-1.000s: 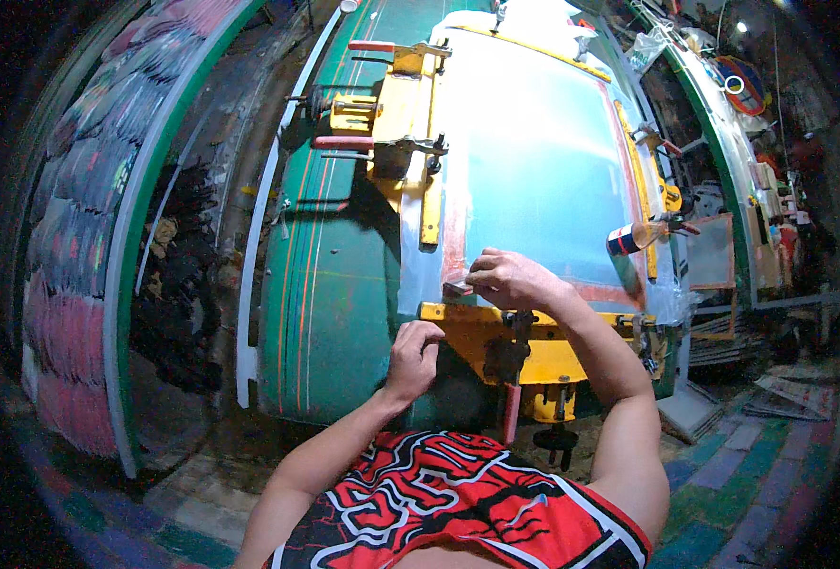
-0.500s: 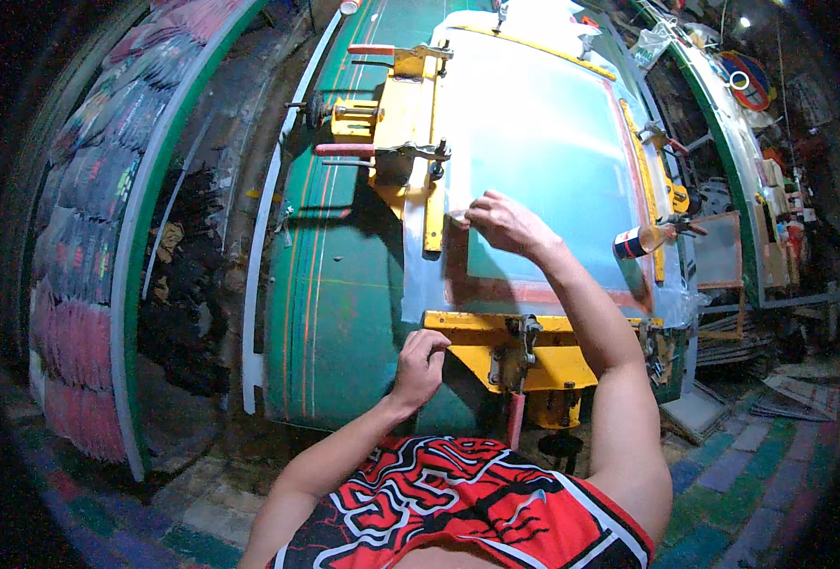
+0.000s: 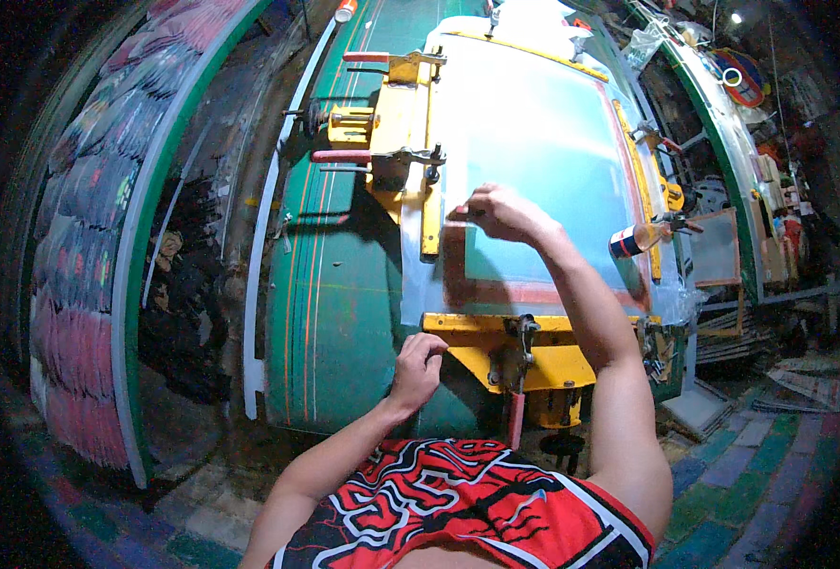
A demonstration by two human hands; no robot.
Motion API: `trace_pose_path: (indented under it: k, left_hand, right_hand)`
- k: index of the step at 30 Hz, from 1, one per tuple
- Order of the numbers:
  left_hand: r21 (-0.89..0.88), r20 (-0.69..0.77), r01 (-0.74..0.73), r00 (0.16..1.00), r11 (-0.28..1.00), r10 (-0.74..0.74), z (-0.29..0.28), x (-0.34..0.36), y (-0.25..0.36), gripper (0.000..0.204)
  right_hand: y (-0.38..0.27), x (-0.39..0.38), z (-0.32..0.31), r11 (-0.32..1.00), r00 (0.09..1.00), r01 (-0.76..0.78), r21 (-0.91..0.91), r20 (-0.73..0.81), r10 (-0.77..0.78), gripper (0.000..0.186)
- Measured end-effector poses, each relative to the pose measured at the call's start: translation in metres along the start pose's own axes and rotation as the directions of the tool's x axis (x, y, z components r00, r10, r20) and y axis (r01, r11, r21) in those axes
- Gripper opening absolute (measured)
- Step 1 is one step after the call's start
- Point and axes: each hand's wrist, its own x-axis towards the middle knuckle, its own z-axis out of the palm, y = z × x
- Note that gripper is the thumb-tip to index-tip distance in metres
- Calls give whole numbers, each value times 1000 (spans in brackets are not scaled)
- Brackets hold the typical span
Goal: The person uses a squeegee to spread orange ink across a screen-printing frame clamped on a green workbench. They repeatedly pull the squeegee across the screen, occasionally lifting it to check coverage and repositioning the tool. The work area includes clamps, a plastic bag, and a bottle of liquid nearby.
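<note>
A screen-printing frame (image 3: 515, 292) with a pale blue mesh (image 3: 548, 190) lies on a green table (image 3: 339, 322), held among yellow clamp bars. My right hand (image 3: 505, 212) is above the left side of the mesh, fingertips pinched close to the frame's left border. Whatever the pinch holds is too small to tell. My left hand (image 3: 417, 372) is curled closed at the left end of the near yellow bar (image 3: 486, 324). The inside of its fingers is hidden. On the right side of the frame a bottle (image 3: 634, 239) with a dark label lies tilted.
Toggle clamps (image 3: 349, 156) with red handles stand along the left bar. A rack of stacked dark and pink printed pieces (image 3: 83, 313) runs down the far left. Another green table edge (image 3: 709, 133) and a leaning framed screen (image 3: 717, 248) are on the right.
My right hand has shifted slightly left along the frame's left border, and its fingers point more to the left. My left hand stays in place. The view has tilted a little.
</note>
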Motion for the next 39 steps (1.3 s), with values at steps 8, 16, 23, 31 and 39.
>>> trace_pose_path:
  k: [8, 16, 23, 31, 39]
  left_hand:
    - [2, -63, -42, 997, 999, 42, -3, 4, -3, 15]
    - [-12, -49, -48, 998, 999, 47, 10, 6, 2, 18]
    - [-14, -53, -77, 996, 997, 76, 10, 0, 9, 19]
    - [-19, -52, -71, 996, 997, 70, 8, 3, 17, 17]
    - [-40, -60, -15, 998, 999, 12, 7, 6, 14, 18]
  right_hand:
    - [13, 24, 5, 970, 974, -225, -91, -48, 221, 24]
    - [12, 21, 31, 999, 988, -15, -42, -156, 9, 17]
    - [5, -4, 5, 991, 982, 7, 135, 188, -32, 21]
    - [18, 22, 0, 986, 982, -164, -39, -105, 159, 16]
    - [9, 7, 30, 994, 986, 0, -111, -164, -19, 19]
